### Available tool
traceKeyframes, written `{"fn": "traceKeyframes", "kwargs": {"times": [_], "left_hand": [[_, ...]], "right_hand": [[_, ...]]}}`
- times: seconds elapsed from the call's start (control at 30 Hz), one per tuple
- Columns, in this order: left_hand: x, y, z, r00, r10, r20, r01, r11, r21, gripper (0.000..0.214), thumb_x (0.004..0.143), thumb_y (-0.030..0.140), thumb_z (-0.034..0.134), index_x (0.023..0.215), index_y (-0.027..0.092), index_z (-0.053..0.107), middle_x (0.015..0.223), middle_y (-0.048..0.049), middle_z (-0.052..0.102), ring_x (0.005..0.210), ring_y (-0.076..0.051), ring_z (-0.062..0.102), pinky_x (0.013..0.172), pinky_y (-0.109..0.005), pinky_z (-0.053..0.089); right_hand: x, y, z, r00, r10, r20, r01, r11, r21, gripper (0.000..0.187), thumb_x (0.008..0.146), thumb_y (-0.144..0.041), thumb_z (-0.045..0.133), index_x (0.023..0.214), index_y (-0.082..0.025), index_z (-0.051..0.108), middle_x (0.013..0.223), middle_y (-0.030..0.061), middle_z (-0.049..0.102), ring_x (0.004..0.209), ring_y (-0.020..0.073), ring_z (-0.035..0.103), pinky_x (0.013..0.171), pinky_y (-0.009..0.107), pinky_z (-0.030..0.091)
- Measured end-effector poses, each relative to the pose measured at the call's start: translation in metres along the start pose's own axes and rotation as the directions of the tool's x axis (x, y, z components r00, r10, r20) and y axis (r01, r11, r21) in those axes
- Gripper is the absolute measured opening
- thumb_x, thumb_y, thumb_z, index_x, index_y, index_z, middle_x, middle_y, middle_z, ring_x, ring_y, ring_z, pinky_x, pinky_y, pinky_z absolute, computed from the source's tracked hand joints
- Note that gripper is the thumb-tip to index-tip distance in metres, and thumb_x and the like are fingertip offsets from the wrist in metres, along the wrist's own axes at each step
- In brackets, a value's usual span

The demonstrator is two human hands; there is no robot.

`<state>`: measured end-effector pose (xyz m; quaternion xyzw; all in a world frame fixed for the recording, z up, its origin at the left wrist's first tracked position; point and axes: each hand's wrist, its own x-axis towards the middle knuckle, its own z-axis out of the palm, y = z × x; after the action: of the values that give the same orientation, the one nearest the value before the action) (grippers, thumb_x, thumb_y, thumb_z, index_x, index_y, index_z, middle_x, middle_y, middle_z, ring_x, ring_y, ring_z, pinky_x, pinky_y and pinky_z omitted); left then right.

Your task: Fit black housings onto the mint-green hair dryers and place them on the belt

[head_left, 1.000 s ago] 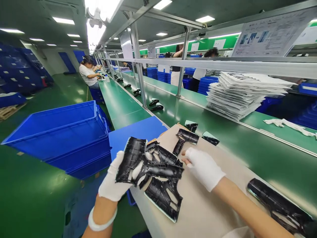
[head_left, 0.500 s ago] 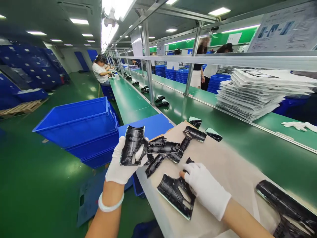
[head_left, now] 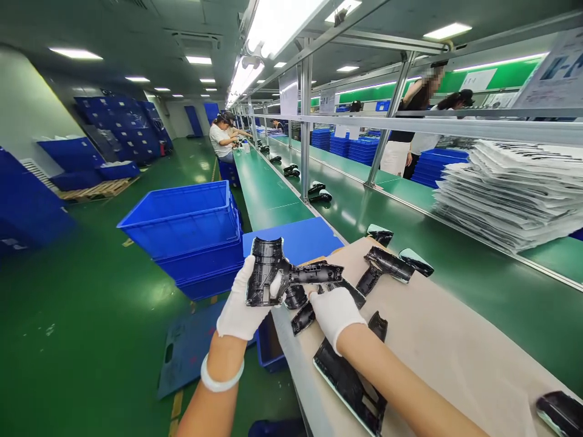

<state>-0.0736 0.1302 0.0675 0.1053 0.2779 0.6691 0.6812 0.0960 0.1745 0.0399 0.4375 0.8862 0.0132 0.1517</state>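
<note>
Lengthwise, a green tabletop [head_left: 268, 191] runs away into the room, its near end covered by a beige sheet [head_left: 446, 328]. Beside it on the left stand stacked blue crates [head_left: 186, 227], the top one open. Across the line, on the right, sits a tall stack of white sheets [head_left: 505, 194], and a smaller blue board [head_left: 296, 233] lies just past the beige sheet's far left end. Next come the black pistol-shaped shells: the held shell [head_left: 266, 267] is raised over the near left edge, ribbed inside showing, handle toward the right; another shell [head_left: 389, 264] lies apart near the far edge, and a third [head_left: 341, 370] lies partly beneath the right forearm. The left hand [head_left: 241, 312], gloved, is closed around the wide end of the held shell. The right hand [head_left: 337, 312] reaches down at the overlapping shells [head_left: 303, 318] beside it, fingers bent; whether they pinch one, I cannot tell. Smallest is a pale bangle [head_left: 221, 383] around the left wrist.
</note>
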Motion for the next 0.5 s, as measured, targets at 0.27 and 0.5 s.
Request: {"fn": "traceKeyframes", "kwargs": {"times": [0.27,0.5], "left_hand": [[0.006,0.013,-0.021,0.999,0.035,-0.010,-0.035,0.997,-0.062,0.033,0.100,0.037,0.047,0.119,0.017,0.064,0.092,-0.0080,0.075,0.060,-0.016,0.071,0.060,-0.032,0.062],[-0.008,0.011,-0.009,0.993,-0.088,0.079,0.093,0.994,-0.065,0.037,0.098,0.044,0.050,0.112,0.014,0.066,0.098,-0.0117,0.076,0.050,-0.015,0.069,0.052,-0.032,0.061]], "right_hand": [[-0.010,0.014,-0.012,0.994,0.078,-0.077,-0.072,0.994,0.082,0.040,0.077,0.000,0.052,0.110,-0.016,0.066,0.088,0.0115,0.072,0.083,0.0275,0.070,0.068,0.035,0.048],[0.060,0.015,-0.017,0.944,0.025,-0.330,0.037,0.983,0.179,0.038,0.093,-0.040,0.059,0.124,-0.018,0.057,0.127,0.0091,0.057,0.113,0.0238,0.057,0.098,0.048,0.048]]}}
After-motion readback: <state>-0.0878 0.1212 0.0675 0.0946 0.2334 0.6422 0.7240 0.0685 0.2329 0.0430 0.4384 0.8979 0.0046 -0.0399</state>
